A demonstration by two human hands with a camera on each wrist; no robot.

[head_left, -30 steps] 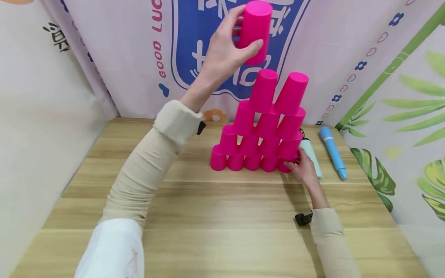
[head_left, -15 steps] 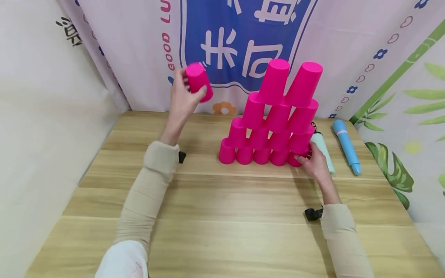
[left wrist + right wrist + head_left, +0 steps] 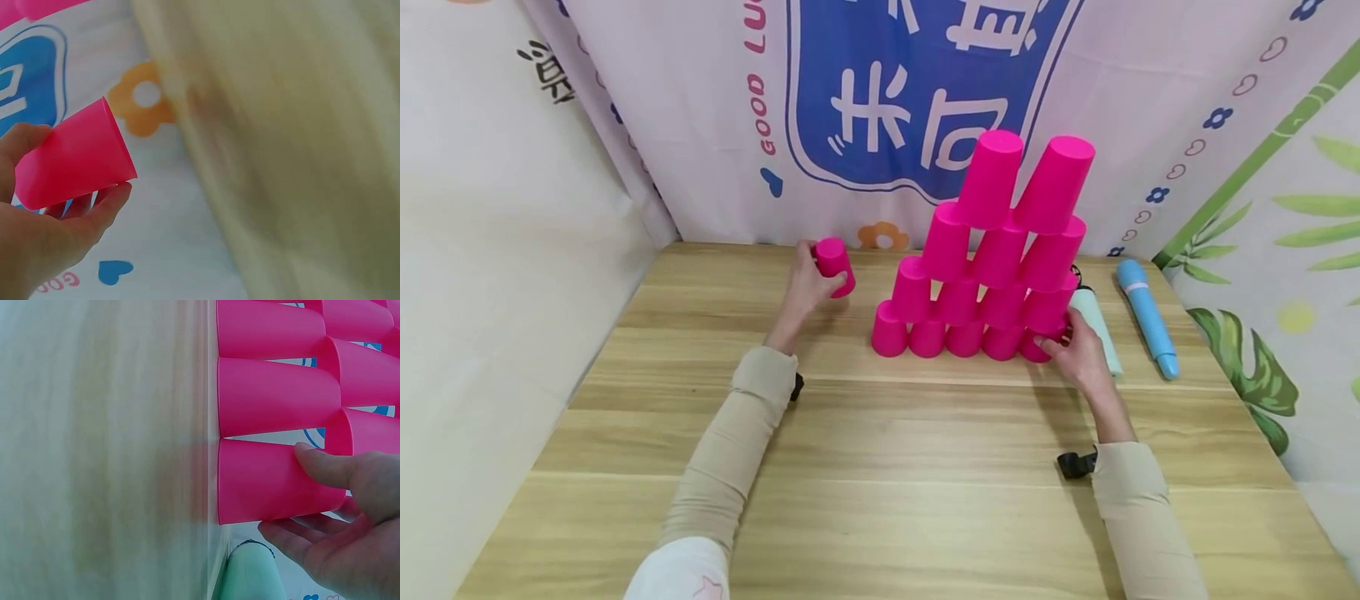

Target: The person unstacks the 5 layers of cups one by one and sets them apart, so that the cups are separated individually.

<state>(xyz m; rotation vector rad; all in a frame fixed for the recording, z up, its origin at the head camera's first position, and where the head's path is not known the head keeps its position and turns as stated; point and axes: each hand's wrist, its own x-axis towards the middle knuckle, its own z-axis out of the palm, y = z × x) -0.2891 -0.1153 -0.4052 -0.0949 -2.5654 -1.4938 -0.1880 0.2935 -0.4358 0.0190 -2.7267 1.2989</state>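
While my left hand (image 3: 805,287) curls round one loose pink cup (image 3: 834,267), held upside down just off the desk (image 3: 880,467), my right hand (image 3: 1078,354) grips the end cup (image 3: 1034,346) of the bottom row. Between my hands stands a pyramid (image 3: 992,250) of fourteen cups, five, four, three and two, and beyond my right hand lie one mint tube (image 3: 1097,327) and one blue tube (image 3: 1146,317). Only the right wrist view shows my thumb (image 3: 325,465) lying on that cup's side with my fingers (image 3: 294,537) under it.

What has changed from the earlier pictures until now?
The left hand, still gripping one pink cup, carried it from above the pyramid's top down and to the left, close to the table. The right hand still holds the bottom right cup, and the pyramid stands unchanged.
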